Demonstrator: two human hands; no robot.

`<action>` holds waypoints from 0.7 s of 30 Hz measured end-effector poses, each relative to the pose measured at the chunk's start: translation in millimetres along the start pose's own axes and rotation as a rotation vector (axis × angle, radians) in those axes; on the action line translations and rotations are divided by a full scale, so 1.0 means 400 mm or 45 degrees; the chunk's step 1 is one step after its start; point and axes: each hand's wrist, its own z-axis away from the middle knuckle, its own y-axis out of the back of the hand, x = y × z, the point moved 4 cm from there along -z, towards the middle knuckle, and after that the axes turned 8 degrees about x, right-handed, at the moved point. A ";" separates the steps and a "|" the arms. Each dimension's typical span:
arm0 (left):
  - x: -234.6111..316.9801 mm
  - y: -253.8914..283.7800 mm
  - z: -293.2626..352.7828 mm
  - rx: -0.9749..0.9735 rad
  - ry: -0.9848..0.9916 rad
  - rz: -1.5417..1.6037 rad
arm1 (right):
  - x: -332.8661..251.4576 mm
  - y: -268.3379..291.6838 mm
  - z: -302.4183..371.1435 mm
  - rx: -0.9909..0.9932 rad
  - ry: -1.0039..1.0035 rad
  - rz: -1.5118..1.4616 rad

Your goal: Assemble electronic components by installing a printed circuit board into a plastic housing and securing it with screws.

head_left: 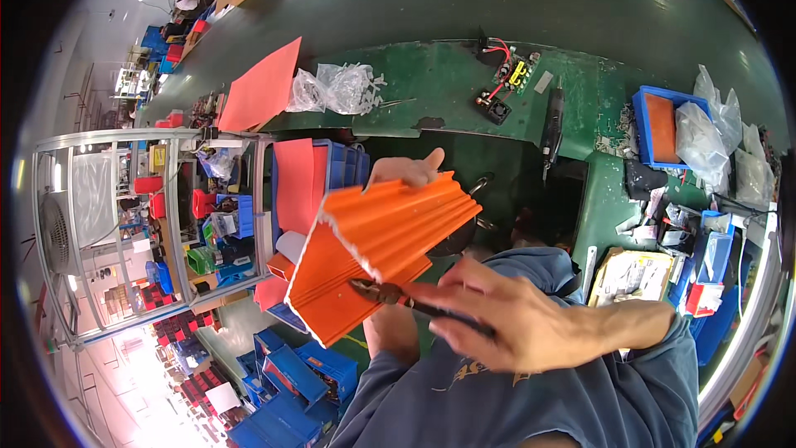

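While the left hand (404, 171) pinched the top edge of the ribbed orange plastic panel (377, 255) at chest height, the right hand (506, 315) was clamped on small pliers (398, 297), tips touching the panel's face. Looked light, stiff, prob. brittle at the ribs; best held by the edges w/ fingers.

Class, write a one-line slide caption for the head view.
Left hand holds ribbed orange panel; right hand applies pliers.

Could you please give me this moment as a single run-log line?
left hand: holds orange ribbed panel | right hand: grips pliers, tip on panel | behind: green bench
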 end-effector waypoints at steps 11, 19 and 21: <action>-0.028 0.167 0.028 -0.427 0.147 0.198 | -0.020 -0.006 0.006 -0.060 0.049 -0.158; -0.017 0.063 0.058 0.127 0.217 0.145 | 0.040 -0.020 0.034 -0.049 -0.078 -0.011; -0.003 0.032 0.048 0.035 0.123 0.171 | 0.053 -0.009 0.016 -0.063 -0.158 0.155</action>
